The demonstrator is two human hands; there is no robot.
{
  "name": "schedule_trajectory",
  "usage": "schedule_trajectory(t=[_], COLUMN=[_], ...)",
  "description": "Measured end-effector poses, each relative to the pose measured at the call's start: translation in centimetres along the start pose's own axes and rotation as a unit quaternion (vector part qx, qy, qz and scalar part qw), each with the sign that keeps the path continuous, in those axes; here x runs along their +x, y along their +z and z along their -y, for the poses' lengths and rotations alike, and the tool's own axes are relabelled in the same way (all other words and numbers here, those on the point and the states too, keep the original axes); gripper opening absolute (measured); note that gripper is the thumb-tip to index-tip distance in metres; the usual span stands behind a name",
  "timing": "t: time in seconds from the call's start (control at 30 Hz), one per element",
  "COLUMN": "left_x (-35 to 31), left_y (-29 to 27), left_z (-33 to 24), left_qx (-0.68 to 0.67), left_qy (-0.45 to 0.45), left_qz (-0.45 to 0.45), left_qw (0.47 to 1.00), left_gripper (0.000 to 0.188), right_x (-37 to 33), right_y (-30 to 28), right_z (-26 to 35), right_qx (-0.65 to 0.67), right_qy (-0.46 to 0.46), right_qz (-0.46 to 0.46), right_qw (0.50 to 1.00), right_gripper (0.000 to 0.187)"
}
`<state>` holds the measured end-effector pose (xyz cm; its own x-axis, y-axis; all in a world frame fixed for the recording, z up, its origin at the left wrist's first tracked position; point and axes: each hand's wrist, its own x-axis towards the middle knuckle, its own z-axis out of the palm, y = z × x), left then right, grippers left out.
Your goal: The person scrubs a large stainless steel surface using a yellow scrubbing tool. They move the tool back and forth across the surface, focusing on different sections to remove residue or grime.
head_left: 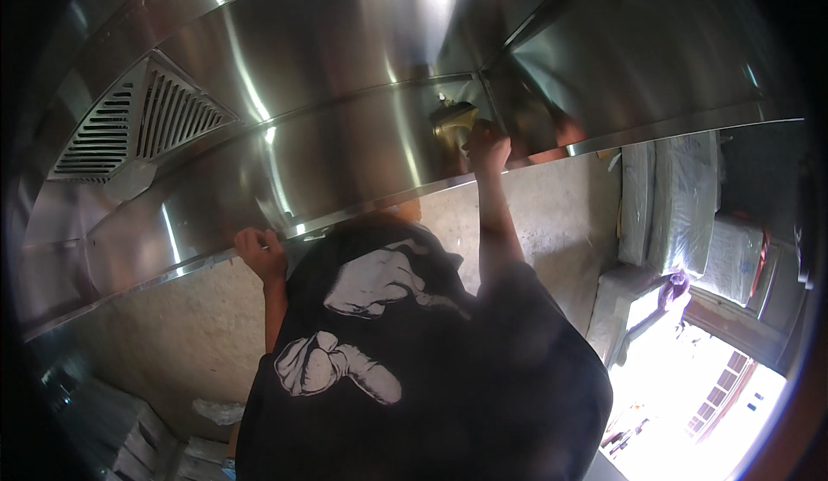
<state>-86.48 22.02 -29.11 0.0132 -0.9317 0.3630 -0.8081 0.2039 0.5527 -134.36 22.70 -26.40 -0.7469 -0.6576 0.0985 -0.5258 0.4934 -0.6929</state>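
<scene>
My right hand (488,146) is closed on a yellowish object with a dark upper edge (454,124). It lies against the shiny stainless-steel panel (336,128), close to an inner corner. Its exact kind is hard to make out, because fingers and reflections cover part of it. Farther left and lower, my left hand (261,253) has its fingers curled at the panel's lower metal edge (194,263). The right arm is stretched out and the left one bent, both in front of a black shirt with pale hand prints.
A slatted metal vent (142,119) sits at the upper left of the steelwork. Beyond the edge is a beige floor or wall surface (543,214). Plastic-wrapped panels (686,205) stand at the right, above a bright opening (699,403). Stacked grey pieces (108,425) lie lower left.
</scene>
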Motion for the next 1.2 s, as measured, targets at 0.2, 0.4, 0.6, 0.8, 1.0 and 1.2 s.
schedule_trajectory(t=[0.2,0.4,0.6,0.8,1.0,1.2], left_x=[0.1,0.2,0.1,-0.1,0.0,0.1], left_y=[0.0,0.0,0.1,0.2,0.3,0.3], left_z=[-0.1,-0.2,0.0,0.3,0.3,0.3], left_qx=[0.004,0.003,0.002,0.006,0.008,0.011], left_qy=[0.002,0.001,0.002,-0.013,-0.016,-0.004], left_qz=[0.003,-0.006,-0.005,0.008,0.005,-0.001], left_qw=[1.0,1.0,1.0,1.0,1.0,1.0], left_gripper=[0.018,0.019,0.019,0.017,0.017,0.017], right_x=[0.9,2.2,3.2,4.6,4.5,3.9], right_y=[0.4,0.9,2.6,4.0,2.6,-1.5], right_z=[-0.1,-0.5,-2.5,-6.2,-4.5,1.5], right_qx=[0.025,0.023,0.048,-0.072,-0.042,0.177], right_qy=[-0.03,0.019,0.039,-0.015,-0.015,0.1], right_qz=[-0.002,0.035,-0.006,0.022,0.052,0.12], right_qw=[0.999,0.999,0.998,0.997,0.998,0.972], right_gripper=[0.022,0.03,0.026,0.023,0.022,0.032])
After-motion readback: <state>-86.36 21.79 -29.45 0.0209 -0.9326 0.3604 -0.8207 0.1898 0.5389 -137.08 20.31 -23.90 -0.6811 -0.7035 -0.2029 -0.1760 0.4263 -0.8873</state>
